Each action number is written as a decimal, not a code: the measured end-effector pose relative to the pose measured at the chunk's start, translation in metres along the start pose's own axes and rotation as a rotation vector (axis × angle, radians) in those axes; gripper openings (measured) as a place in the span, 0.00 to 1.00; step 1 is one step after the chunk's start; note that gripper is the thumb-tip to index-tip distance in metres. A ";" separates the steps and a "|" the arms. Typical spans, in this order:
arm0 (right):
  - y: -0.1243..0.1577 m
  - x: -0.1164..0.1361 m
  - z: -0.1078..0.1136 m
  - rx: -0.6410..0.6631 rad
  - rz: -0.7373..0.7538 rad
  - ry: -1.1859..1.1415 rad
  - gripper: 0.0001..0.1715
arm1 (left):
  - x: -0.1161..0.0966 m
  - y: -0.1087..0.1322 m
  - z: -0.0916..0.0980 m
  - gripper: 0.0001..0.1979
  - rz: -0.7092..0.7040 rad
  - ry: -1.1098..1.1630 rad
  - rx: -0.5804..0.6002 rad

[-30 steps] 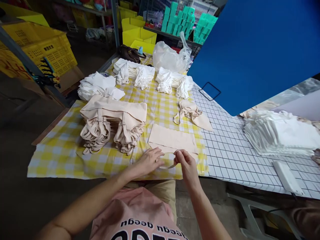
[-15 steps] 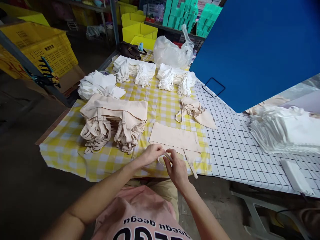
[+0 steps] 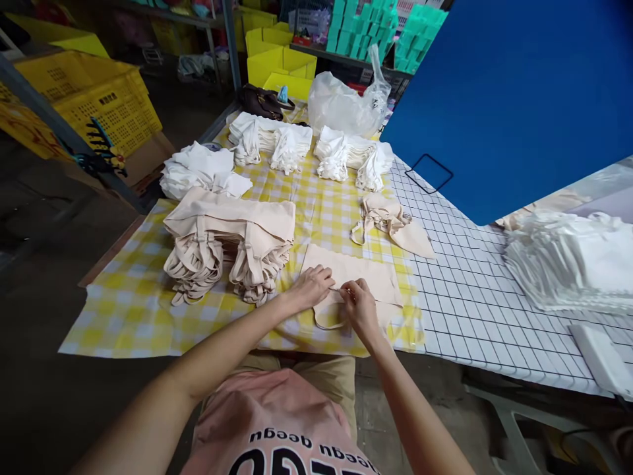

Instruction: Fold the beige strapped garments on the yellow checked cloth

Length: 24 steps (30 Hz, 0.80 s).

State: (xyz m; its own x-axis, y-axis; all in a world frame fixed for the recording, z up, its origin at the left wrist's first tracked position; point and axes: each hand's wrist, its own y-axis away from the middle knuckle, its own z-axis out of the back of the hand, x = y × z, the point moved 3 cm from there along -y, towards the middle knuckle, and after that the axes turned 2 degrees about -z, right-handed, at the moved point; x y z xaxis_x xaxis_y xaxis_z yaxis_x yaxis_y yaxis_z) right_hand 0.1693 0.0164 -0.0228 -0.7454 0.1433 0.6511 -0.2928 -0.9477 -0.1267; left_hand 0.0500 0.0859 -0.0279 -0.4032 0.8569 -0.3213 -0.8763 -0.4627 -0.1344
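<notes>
A beige strappy top [image 3: 363,267] lies flat on the checked cloth before me, its wide band away from my body. My left hand [image 3: 312,287] rests at its lower left edge, fingers closed on a thin shoulder strap. Close beside it, my right hand [image 3: 362,307] pinches the same strap between thumb and fingers. Part of the strap [image 3: 329,324] loops down below the hands. The fingertips hide the exact spot where the strap is gripped. To the left sits a stack of beige tops [image 3: 232,214] with bunched straps hanging toward me.
A crumpled beige top [image 3: 395,227] lies at the right. Behind are white garment stacks [image 3: 271,135], a loose white pile [image 3: 200,168] and a plastic bag [image 3: 341,105]. A blue board [image 3: 509,99] overhangs the grid-patterned cloth [image 3: 459,297]; more white garments [image 3: 568,257] lie right.
Both hands have moved up and slightly right, onto the top's lower edge, with the strap still between them. The view has shifted slightly.
</notes>
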 end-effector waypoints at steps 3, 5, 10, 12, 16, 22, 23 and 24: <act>-0.009 -0.005 -0.002 0.054 0.007 0.000 0.09 | 0.001 -0.007 -0.003 0.08 -0.042 -0.073 0.037; -0.013 -0.006 -0.003 0.090 0.020 0.036 0.09 | 0.004 -0.010 -0.003 0.08 -0.027 -0.061 0.025; -0.025 -0.007 -0.003 0.179 0.078 0.194 0.09 | 0.015 -0.016 -0.007 0.06 0.062 0.067 -0.027; -0.028 -0.007 -0.003 0.208 0.081 0.238 0.08 | 0.019 -0.018 -0.008 0.06 0.078 0.112 -0.019; -0.032 -0.006 -0.003 0.266 0.082 0.336 0.08 | 0.022 -0.021 -0.008 0.08 0.112 0.170 0.003; -0.034 -0.004 -0.004 0.284 0.070 0.385 0.09 | 0.023 -0.024 -0.007 0.07 0.110 0.192 0.000; -0.035 -0.004 -0.004 0.284 0.067 0.393 0.08 | 0.023 -0.024 -0.007 0.07 0.109 0.195 0.003; -0.035 -0.004 -0.005 0.282 0.064 0.400 0.08 | 0.023 -0.024 -0.006 0.07 0.108 0.196 0.007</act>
State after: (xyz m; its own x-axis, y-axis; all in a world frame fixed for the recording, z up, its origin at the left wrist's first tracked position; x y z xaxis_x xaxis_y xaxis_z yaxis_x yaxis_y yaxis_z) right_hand 0.1800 0.0505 -0.0245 -0.9442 0.1281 0.3034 -0.1067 -0.9906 0.0861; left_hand 0.0638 0.1152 -0.0379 -0.4364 0.7413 -0.5099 -0.8328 -0.5474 -0.0830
